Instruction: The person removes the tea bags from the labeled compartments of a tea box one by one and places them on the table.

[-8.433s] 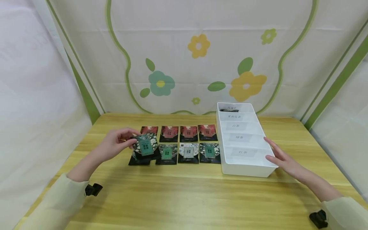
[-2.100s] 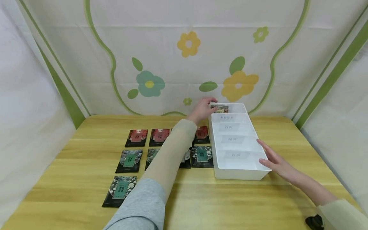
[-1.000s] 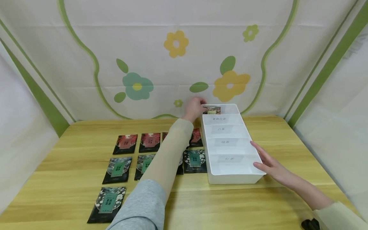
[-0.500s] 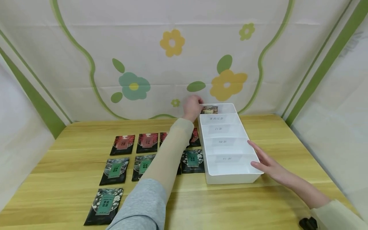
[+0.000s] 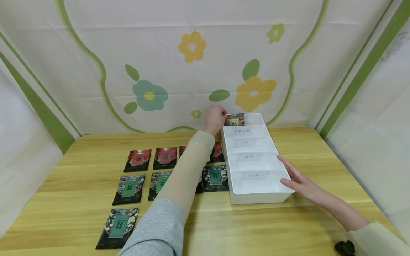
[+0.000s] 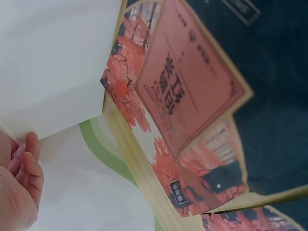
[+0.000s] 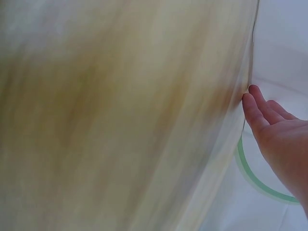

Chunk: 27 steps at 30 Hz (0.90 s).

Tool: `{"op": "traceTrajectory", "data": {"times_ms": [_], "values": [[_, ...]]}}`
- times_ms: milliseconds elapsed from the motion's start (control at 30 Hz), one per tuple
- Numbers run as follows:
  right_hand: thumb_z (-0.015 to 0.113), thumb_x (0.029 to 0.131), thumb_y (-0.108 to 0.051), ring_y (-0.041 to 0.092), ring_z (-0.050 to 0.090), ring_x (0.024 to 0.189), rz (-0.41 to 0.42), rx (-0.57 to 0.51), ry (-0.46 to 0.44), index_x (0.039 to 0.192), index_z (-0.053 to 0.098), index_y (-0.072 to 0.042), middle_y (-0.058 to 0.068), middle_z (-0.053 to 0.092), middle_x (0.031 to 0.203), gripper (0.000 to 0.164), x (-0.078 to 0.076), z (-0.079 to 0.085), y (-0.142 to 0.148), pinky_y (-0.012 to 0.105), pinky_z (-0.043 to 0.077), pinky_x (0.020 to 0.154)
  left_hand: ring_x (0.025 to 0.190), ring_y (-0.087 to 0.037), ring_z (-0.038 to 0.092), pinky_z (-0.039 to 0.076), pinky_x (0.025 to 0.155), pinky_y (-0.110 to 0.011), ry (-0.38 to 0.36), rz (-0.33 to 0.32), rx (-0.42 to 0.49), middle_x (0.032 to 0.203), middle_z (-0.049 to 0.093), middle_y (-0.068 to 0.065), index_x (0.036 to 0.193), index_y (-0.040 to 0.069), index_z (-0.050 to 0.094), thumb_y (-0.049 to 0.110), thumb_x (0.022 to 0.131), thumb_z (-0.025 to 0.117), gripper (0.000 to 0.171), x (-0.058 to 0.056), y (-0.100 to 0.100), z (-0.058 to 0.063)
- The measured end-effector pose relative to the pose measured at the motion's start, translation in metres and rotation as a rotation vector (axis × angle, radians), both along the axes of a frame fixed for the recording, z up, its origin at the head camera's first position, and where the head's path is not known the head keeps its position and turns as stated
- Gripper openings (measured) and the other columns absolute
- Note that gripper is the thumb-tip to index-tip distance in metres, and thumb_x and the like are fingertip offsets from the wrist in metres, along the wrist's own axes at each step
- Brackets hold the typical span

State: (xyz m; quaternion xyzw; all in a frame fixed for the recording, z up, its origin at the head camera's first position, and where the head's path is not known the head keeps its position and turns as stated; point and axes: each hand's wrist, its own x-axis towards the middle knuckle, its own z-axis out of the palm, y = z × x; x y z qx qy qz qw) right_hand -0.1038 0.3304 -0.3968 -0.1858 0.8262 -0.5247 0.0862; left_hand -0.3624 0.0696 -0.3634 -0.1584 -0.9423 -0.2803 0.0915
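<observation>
My left hand (image 5: 216,120) is at the far left corner of a white divided box (image 5: 261,198), fingers curled over its rim. It pinches the left edge of a brown-patterned tea packet (image 5: 235,120) standing in the farthest compartment; the fingertips are partly hidden. In the left wrist view those fingers (image 6: 32,166) bend around the box's end. My right hand (image 5: 301,183) rests against the box's near right side, fingers extended, thumb at the rim. The right wrist view shows that hand (image 7: 279,130) with straight fingers.
Left of the box lie red tea packets (image 5: 164,158), green-labelled ones (image 5: 129,190) and one nearer packet (image 5: 117,227) on the wooden table (image 5: 243,231). My left forearm covers some. The nearer compartments carry labels (image 5: 253,175). A flowered cloth (image 5: 128,35) hangs behind.
Earlier my left hand held a green-labelled packet over the rows; that kind now lies nearer on the left. The hand moved to the box's far corner, where the brown packet has risen slightly.
</observation>
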Motion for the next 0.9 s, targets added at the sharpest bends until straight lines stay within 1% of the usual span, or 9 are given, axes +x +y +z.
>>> {"op": "traceTrajectory", "data": {"times_ms": [133, 267, 400, 567, 700, 900], "values": [[0.049, 0.1, -0.001, 0.058, -0.005, 0.134, 0.002, 0.001, 0.01, 0.158, 0.007, -0.016, 0.026, -0.007, 0.157, 0.072, 0.0006, -0.0011, -0.0002, 0.005, 0.023, 0.095, 0.098, -0.014, 0.063, 0.048, 0.087, -0.025, -0.016, -0.014, -0.001, 0.105, 0.071, -0.001, 0.104, 0.013, 0.075, 0.018, 0.093, 0.068, 0.014, 0.0003, -0.001, 0.0003], [0.049, 0.1, -0.001, 0.059, -0.004, 0.134, 0.002, 0.007, 0.008, 0.158, 0.007, -0.016, 0.027, -0.006, 0.157, 0.072, 0.0011, -0.0016, -0.0004, 0.005, 0.023, 0.095, 0.098, -0.014, 0.063, 0.048, 0.086, -0.025, -0.035, -0.019, 0.019, 0.106, 0.071, -0.001, 0.105, 0.012, 0.075, 0.018, 0.094, 0.067, 0.015, 0.0014, -0.002, 0.0004], [0.049, 0.1, -0.002, 0.057, -0.004, 0.135, 0.0, 0.008, -0.002, 0.158, 0.007, -0.017, 0.025, -0.006, 0.158, 0.073, 0.0001, -0.0003, -0.0002, 0.005, 0.023, 0.095, 0.1, -0.014, 0.063, 0.047, 0.088, -0.026, -0.032, -0.012, 0.038, 0.107, 0.071, 0.0, 0.106, 0.013, 0.074, 0.018, 0.094, 0.067, 0.016, 0.0011, -0.0032, 0.0], [0.049, 0.1, -0.003, 0.058, -0.003, 0.135, 0.002, 0.014, -0.012, 0.158, 0.007, -0.017, 0.025, -0.006, 0.158, 0.073, -0.0008, 0.0009, 0.0, 0.004, 0.024, 0.094, 0.103, -0.013, 0.061, 0.047, 0.089, -0.027, -0.023, 0.001, 0.028, 0.109, 0.07, 0.002, 0.107, 0.016, 0.075, 0.022, 0.095, 0.066, 0.016, -0.0005, -0.004, -0.0015], [0.049, 0.1, -0.003, 0.058, -0.003, 0.135, 0.001, 0.02, -0.02, 0.158, 0.007, -0.018, 0.024, -0.006, 0.158, 0.073, -0.0007, 0.0005, -0.0006, 0.004, 0.024, 0.094, 0.103, -0.013, 0.061, 0.047, 0.089, -0.027, -0.024, 0.007, 0.025, 0.109, 0.07, 0.003, 0.107, 0.016, 0.075, 0.022, 0.095, 0.066, 0.016, 0.0004, -0.0052, -0.0026], [0.049, 0.1, -0.003, 0.058, -0.004, 0.135, 0.01, 0.013, -0.021, 0.158, 0.007, -0.018, 0.024, -0.007, 0.158, 0.073, -0.0003, 0.0007, -0.0013, 0.004, 0.024, 0.094, 0.098, -0.011, 0.062, 0.048, 0.084, -0.025, -0.032, 0.012, 0.081, 0.107, 0.07, 0.004, 0.106, 0.017, 0.075, 0.024, 0.095, 0.066, 0.016, 0.0036, -0.0075, -0.0028]]}}
